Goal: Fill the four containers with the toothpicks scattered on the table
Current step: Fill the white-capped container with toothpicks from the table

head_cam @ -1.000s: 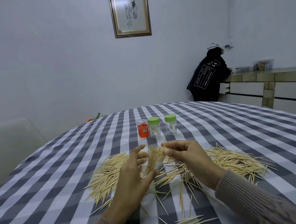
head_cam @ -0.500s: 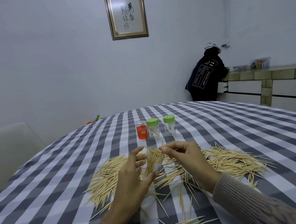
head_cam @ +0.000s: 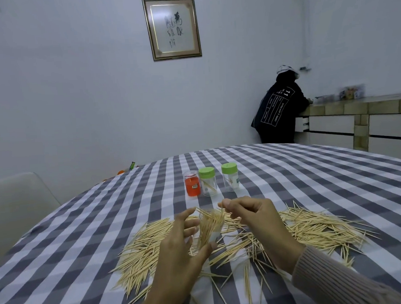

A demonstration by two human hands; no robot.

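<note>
My left hand (head_cam: 177, 249) grips a small clear container (head_cam: 211, 228), tilted and packed with toothpicks that stick out of its mouth. My right hand (head_cam: 252, 216) hovers at that mouth, its thumb and forefinger pinching a toothpick at the bundle's tips. Loose toothpicks (head_cam: 316, 227) lie scattered in heaps on the checked tablecloth (head_cam: 82, 229) left, right and in front of my hands. Farther back stand three containers: an orange one (head_cam: 192, 183) with a clear lid and two clear ones with green lids (head_cam: 207, 182) (head_cam: 230, 177), each of those showing a few toothpicks inside.
A white chair (head_cam: 15, 205) stands at the table's left edge. A person in a dark jacket (head_cam: 279, 107) leans on a counter (head_cam: 361, 118) at the back right. A framed picture (head_cam: 172, 28) hangs on the wall. Small orange and green items (head_cam: 127, 169) lie at the far left table edge.
My right hand's fingertips have lifted a little at the container's mouth. The left hand keeps its hold on the container; the view has tilted slightly.
</note>
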